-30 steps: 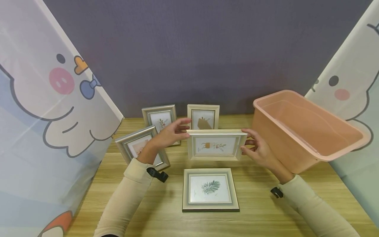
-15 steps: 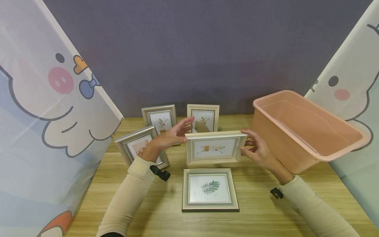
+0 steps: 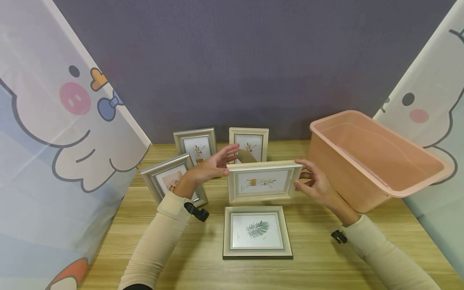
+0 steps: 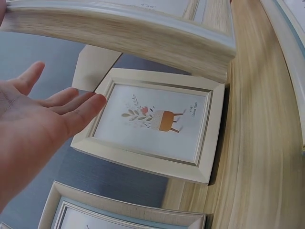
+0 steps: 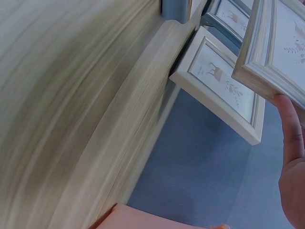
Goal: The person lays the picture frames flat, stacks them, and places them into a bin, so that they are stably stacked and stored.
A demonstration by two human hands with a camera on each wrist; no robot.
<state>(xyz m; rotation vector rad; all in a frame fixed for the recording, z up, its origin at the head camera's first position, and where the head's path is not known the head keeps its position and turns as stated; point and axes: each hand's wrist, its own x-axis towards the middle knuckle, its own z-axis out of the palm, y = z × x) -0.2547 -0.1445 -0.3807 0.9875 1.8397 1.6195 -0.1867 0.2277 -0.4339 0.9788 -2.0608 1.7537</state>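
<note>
A cream picture frame [image 3: 262,181] with an orange pot-and-plant print is held sideways above the table, face towards me. My right hand [image 3: 317,183] grips its right edge, thumb low and index finger at the upper corner. At its upper left corner my left hand [image 3: 210,166] touches it with the thumb. The other left fingers [image 4: 71,112] stretch out behind it, apart from it in the left wrist view. A beige flap [image 4: 93,67] stands out behind the held frame. Under it lies a picture frame with a green leaf print [image 3: 257,233], flat on the table.
Behind the held frame stands a cream frame [image 3: 262,133] against the dark back wall. Two silver frames, one at the back [image 3: 194,133] and one nearer [image 3: 152,181], stand on the left. A pink plastic bin [image 3: 337,177] stands on the right.
The held frame's left end has come down and nearer, so it tilts slightly. My left hand moved with it, and the flap shows differently behind. In the last half second almost nothing moved.
</note>
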